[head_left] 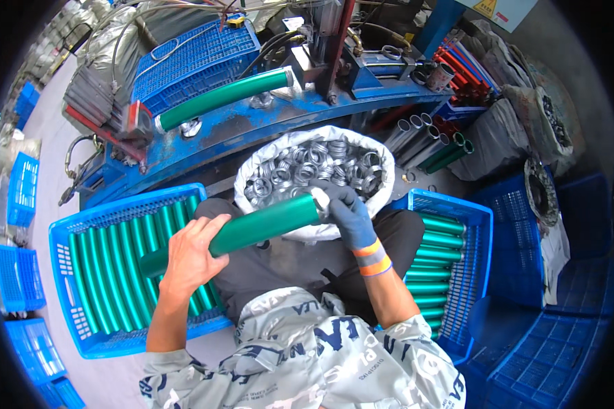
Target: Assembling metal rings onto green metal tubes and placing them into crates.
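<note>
Over your lap, on the near side of the white sack (387, 174) of silvery metal rings (314, 160), you are holding a glossy green tube (269, 221). Your bare left hand (194, 252) is wrapping around its left part, thumb and fingers clamping it. Your dark-gloved right hand (346, 208) is touching the silvery end piece (320, 199); whether those fingers are pinching it, I cannot tell. The long axis is slanting, the left end lying over the left blue crate (116, 346), the right end pointing rightward and away from you. It is probably behaving as stiff, fairly light and slippery, so the barrel is likely offering the safer hold.
</note>
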Motion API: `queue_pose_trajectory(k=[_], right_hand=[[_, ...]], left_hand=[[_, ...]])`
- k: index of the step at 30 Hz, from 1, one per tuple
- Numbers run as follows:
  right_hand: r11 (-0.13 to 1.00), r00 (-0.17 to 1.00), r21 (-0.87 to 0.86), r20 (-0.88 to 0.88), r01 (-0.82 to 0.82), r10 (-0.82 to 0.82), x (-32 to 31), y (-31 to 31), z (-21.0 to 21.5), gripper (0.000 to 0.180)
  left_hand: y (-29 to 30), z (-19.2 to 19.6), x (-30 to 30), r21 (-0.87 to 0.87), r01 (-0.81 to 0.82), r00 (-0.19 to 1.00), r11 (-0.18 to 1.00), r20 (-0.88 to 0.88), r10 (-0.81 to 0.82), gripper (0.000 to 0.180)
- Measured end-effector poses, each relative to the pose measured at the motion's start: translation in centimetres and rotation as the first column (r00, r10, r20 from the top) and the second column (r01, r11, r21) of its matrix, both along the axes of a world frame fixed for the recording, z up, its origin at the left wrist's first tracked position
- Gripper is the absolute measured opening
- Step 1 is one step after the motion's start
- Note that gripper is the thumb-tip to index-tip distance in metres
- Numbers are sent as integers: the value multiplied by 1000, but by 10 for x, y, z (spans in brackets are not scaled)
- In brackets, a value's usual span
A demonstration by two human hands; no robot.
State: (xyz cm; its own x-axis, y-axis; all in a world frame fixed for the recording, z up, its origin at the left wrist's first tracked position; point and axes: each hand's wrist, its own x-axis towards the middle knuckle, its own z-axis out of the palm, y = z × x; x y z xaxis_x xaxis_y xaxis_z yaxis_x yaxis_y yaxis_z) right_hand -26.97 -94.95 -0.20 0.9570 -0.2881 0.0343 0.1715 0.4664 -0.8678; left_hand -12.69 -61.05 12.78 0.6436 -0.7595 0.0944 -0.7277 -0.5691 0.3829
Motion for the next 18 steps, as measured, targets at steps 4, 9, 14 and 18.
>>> queue_pose_trajectory(k=[4, 9, 14, 18], right_hand=[[981, 993, -195, 108, -22, 43, -3, 11, 20, 35], [992, 1000, -126, 12, 22, -21, -11, 21, 24, 68], [904, 999, -427, 41, 26, -10, -12, 15, 31, 67], [814, 1000, -580, 18, -2, 16, -8, 8, 47, 60]], left_hand=[[3, -2, 1, -14, 2, 1000, 1000, 7, -2, 70], [10, -10, 1, -20, -4, 999, 1000, -53, 3, 70], [11, -12, -1, -48, -5, 998, 999, -67, 2, 70], [10, -13, -3, -41, 0, 998, 999, -64, -2, 70]])
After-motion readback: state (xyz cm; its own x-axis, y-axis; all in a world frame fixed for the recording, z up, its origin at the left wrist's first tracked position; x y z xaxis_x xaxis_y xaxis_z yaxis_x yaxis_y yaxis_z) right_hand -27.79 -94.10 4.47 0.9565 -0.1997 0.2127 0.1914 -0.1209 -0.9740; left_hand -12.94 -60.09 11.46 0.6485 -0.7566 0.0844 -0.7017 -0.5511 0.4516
